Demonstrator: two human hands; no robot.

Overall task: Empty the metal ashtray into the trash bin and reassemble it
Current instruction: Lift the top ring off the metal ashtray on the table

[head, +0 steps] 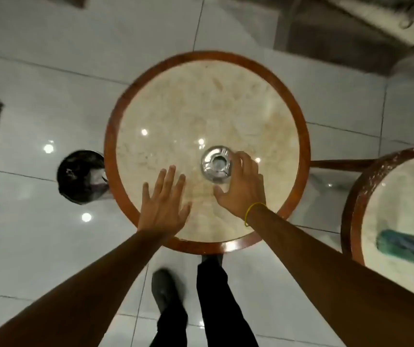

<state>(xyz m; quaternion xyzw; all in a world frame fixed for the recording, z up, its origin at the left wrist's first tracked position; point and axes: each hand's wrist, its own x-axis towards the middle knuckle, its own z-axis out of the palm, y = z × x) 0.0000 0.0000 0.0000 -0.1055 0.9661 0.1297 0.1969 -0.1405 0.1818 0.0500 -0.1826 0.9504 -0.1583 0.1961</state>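
Observation:
A shiny metal ashtray (pixel 216 164) with its lid on stands on the round marble table (pixel 208 101), right of centre. My right hand (pixel 242 186) curves around the ashtray's right side, fingers at its edge and thumb just below it, without closing on it. My left hand (pixel 164 204) hovers flat with its fingers spread over the table's near left part and holds nothing. The trash bin (pixel 81 177), lined with a black bag, stands on the floor against the table's left edge.
A second round table (pixel 358 196) at the right carries a green-blue cloth (pixel 406 244). My legs and a dark shoe (pixel 167 291) are below the table's near rim. White glossy floor tiles lie all around, with pale furniture at the top right.

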